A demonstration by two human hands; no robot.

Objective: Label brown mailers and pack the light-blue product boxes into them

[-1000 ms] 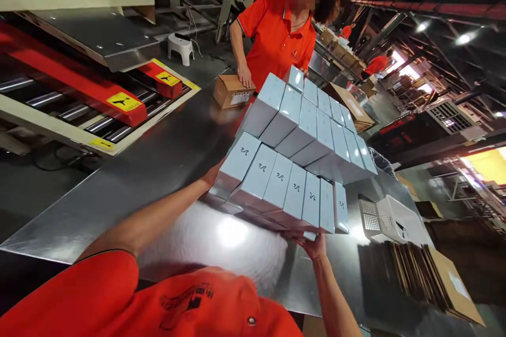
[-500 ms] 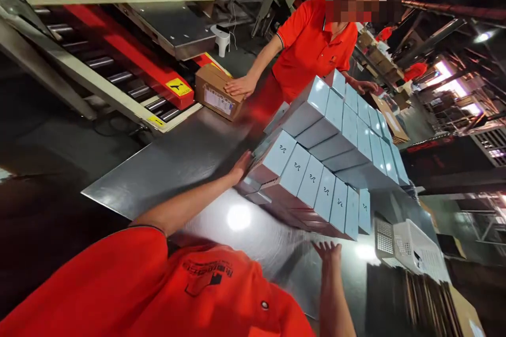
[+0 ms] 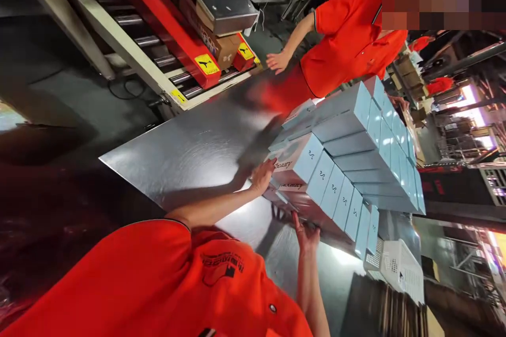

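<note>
Several light blue boxes point(image 3: 331, 189) stand in a row before me, with black marks on their ends and "beauty" lettering on one side. My left hand point(image 3: 263, 176) rests its fingers against the left end of this row, near the lettered box. Lower down, my right hand point(image 3: 306, 236) touches the row's near side, fingers spread and pointing up. Neither hand is wrapped round a box. Behind the row, a taller stack of the same boxes point(image 3: 356, 137) leans close against it.
Beneath the boxes is a metal table point(image 3: 190, 158). A roller conveyor point(image 3: 146, 42) with a red guard lies at the upper left, a brown carton point(image 3: 229, 48) on it. A co-worker's hand point(image 3: 279, 61) is beyond the table. White baskets point(image 3: 403, 268) and cardboard sheets point(image 3: 395, 310) sit lower right.
The brown carton has moved from the table's edge onto the conveyor, and the co-worker's hand has left it. My right hand has shifted left and up onto the boxes' side.
</note>
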